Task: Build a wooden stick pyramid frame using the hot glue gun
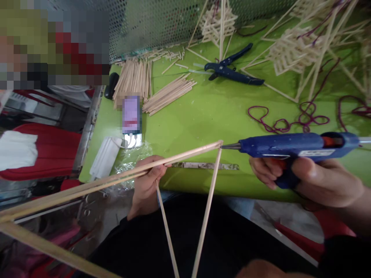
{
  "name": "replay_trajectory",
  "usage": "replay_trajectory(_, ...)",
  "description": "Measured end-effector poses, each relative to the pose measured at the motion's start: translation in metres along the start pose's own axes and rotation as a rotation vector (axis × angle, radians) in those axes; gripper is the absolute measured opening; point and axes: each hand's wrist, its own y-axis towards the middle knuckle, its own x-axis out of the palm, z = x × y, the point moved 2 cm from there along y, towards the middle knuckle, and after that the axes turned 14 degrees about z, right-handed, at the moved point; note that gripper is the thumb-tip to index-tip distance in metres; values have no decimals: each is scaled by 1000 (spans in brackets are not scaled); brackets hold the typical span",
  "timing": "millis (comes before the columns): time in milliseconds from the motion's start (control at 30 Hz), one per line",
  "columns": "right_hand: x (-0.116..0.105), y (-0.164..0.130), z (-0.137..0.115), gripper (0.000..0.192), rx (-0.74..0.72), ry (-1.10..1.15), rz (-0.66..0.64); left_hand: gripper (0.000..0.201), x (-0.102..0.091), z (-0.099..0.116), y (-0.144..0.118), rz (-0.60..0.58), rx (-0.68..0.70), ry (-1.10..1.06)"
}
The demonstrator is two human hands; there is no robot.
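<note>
My left hand [149,179] is closed around a frame of thin wooden sticks [185,153], pinching it along one long side. The frame reaches from the lower left to a pointed corner in the middle, with other sticks running down over my dark clothing. My right hand [324,179] grips a blue glue gun [284,146] by its handle. Its metal nozzle points left and meets the frame's corner, touching or nearly so. A clear glue stick [364,142] pokes out of the gun's back end. Whether glue is flowing cannot be made out.
On the green table [203,116] lie bundled sticks [133,79], blue cutting pliers [228,69], purple cord [281,123], a phone [131,114] and folded white tissue [106,156]. Finished-looking stick structures [295,50] stand at the back right. A red chair [58,150] is left.
</note>
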Motion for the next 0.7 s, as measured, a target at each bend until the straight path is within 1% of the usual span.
replay_trajectory(100,-1,0,1,35,4,3,-2,24,0,0,1,-29,19,-5)
replay_trajectory(300,1,0,1,35,-1,2,-4,24,0,0,2,-17,20,-4)
replay_trajectory(467,-1,-1,2,34,-14,16,6,19,3,1,1,11,0,1)
replay_trajectory(700,0,1,0,34,-28,12,1,19,7,5,2,-3,5,5)
